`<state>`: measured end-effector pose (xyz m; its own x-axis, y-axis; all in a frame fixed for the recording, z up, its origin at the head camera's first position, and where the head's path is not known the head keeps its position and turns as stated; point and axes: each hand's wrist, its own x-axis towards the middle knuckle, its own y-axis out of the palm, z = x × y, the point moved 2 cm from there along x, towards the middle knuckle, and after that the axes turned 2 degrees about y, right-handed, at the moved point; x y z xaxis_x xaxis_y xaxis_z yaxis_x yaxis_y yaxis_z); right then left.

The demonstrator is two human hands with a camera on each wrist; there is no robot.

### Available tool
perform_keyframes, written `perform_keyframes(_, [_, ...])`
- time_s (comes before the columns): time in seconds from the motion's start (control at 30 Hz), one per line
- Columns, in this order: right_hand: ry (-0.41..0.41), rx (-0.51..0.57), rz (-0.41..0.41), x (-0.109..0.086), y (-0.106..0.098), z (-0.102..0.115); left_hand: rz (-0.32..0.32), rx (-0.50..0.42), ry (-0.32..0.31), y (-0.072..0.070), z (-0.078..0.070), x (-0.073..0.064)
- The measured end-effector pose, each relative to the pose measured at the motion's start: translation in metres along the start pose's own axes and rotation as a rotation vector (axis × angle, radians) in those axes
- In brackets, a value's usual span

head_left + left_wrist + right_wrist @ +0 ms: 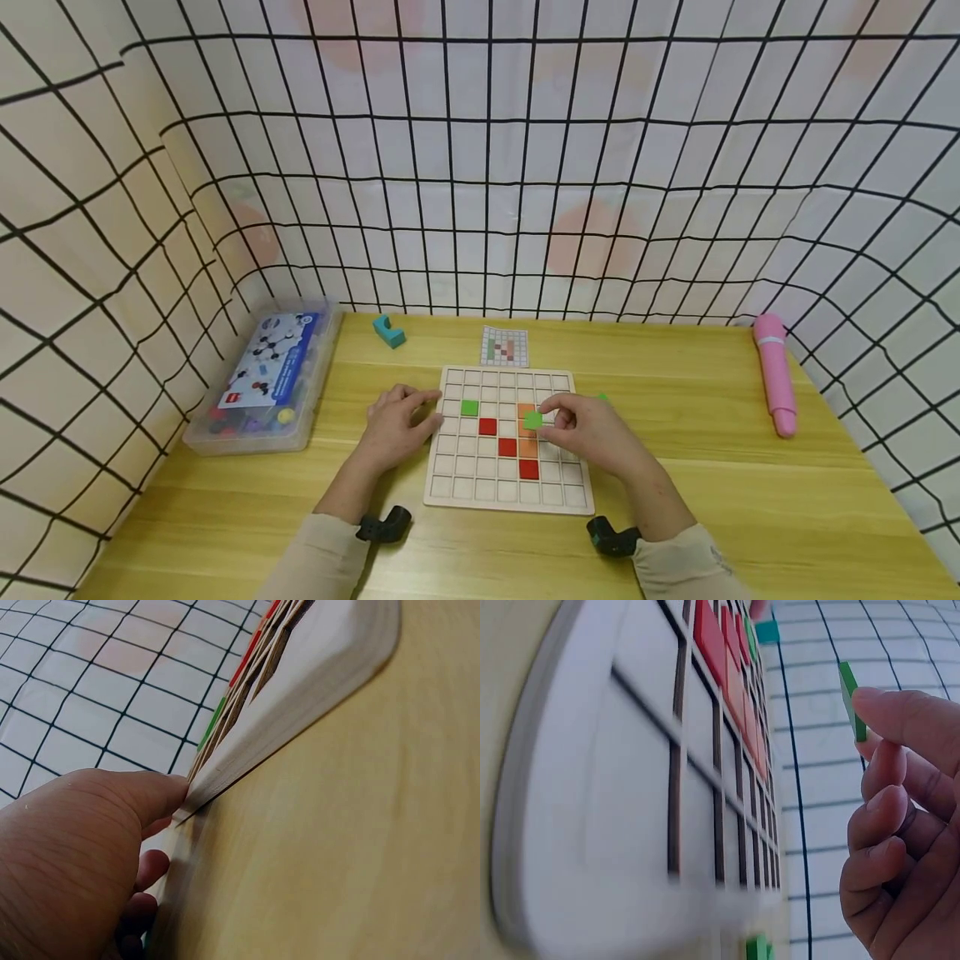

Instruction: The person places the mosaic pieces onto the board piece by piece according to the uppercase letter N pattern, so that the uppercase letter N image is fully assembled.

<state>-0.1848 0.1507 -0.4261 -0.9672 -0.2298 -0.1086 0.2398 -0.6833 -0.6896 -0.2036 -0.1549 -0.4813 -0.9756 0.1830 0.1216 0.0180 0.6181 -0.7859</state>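
My right hand (592,429) pinches a green square tile (532,420) between thumb and fingertips, over the right-hand part of the wooden grid board (450,492). In the right wrist view that tile (853,701) is seen nearly edge-on, raised above the board. A diagonal of three red tiles (507,447) lies in the grid, with a green tile (469,407) at its upper left. Orange tiles (528,447) form a column, partly hidden by the held tile. At the board's left edge rests my left hand (393,429), its thumb (161,793) touching the side.
Behind the board lies a small pattern card (504,347). A teal block (389,332) and a clear plastic case (262,375) are at the left; a pink pen-shaped object (776,375) is far right. Green pieces (757,949) lie beyond the board's right side. Gridded cloth encloses the table.
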Motion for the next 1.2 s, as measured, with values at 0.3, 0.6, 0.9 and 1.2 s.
perform_keyframes(0.3, [-0.04,0.043,0.028,0.012,0.026,0.018,-0.001,-0.007,-0.004,0.0,-0.001,0.0])
perform_keyframes(0.6, [-0.034,0.06,0.054,0.021,0.048,0.029,-0.006,-0.005,0.002,0.001,-0.001,0.0])
perform_keyframes(0.9, [-0.057,-0.046,0.049,0.032,0.066,0.039,-0.006,0.003,-0.005,0.0,-0.002,0.0])
perform_keyframes(1.2, [-0.075,-0.101,0.017,0.037,0.073,0.046,-0.007,0.006,-0.008,0.0,-0.002,0.0])
